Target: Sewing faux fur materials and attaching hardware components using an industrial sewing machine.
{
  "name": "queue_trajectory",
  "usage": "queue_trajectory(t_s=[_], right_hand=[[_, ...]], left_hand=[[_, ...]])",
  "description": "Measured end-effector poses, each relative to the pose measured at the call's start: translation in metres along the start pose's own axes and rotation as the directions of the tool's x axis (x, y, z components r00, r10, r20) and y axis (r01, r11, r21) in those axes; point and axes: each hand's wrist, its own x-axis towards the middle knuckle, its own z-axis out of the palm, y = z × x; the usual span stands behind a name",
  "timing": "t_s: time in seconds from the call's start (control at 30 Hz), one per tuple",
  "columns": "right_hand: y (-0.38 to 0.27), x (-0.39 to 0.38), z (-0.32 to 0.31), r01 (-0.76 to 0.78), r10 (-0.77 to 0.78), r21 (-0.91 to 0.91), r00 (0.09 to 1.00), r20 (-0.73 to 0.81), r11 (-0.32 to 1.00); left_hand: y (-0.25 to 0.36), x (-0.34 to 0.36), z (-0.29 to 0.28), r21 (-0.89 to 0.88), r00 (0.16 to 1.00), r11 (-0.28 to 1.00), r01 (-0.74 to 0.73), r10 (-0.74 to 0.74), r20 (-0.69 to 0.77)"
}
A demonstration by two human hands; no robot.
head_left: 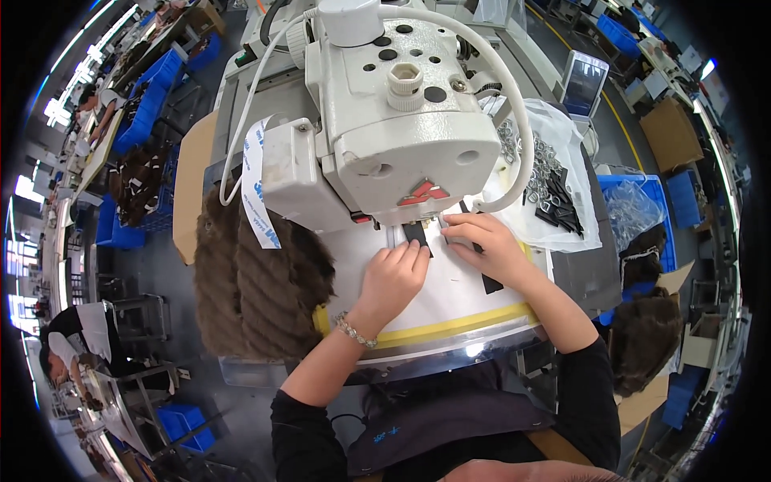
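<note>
A white industrial sewing machine head (409, 161) stands over a white work surface (426, 301). Beneath its needle area lies a short black strap (417, 238). My left hand (393, 277), with a beaded bracelet on the wrist, has its fingertips pressed down on this strap. On the other side of the needle area, my right hand (491, 247) has bent fingers close by the presser foot. What its fingertips hold is too small to make out. Another black strip (491, 284) lies under the right wrist, partly covered.
Brown fur pieces (257, 293) are heaped on the left. A white plastic bag (590, 229) at the right holds metal rings (546, 157) and black straps (560, 210). Yellow tape (458, 324) lines the near edge. A small screen (584, 83) stands behind. People work at far-left benches.
</note>
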Motion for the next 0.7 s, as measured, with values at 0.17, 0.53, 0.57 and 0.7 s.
queue_trajectory(t_s=[0.17,0.53,0.57,0.7], right_hand=[[-0.0026,0.0004,0.0015,-0.014,0.014,0.026,1.0,0.001,1.0],[-0.0043,-0.0009,0.0,-0.039,0.038,0.052,0.999,0.009,0.998],[-0.0042,-0.0008,-0.0003,-0.044,0.044,0.049,0.999,0.012,0.998],[-0.0048,-0.0018,-0.0011,-0.057,0.057,0.059,0.998,0.003,0.997]], left_hand=[[0.0016,0.0022,0.001,-0.024,0.997,0.997,0.079,-0.079,0.008],[0.0033,0.0036,0.0055,-0.163,0.981,0.974,0.155,-0.132,0.145],[0.0041,0.0017,0.0038,-0.176,0.981,0.974,0.141,-0.114,0.156],[0.0064,0.0003,0.0038,-0.211,0.974,0.967,0.141,-0.097,0.204]])
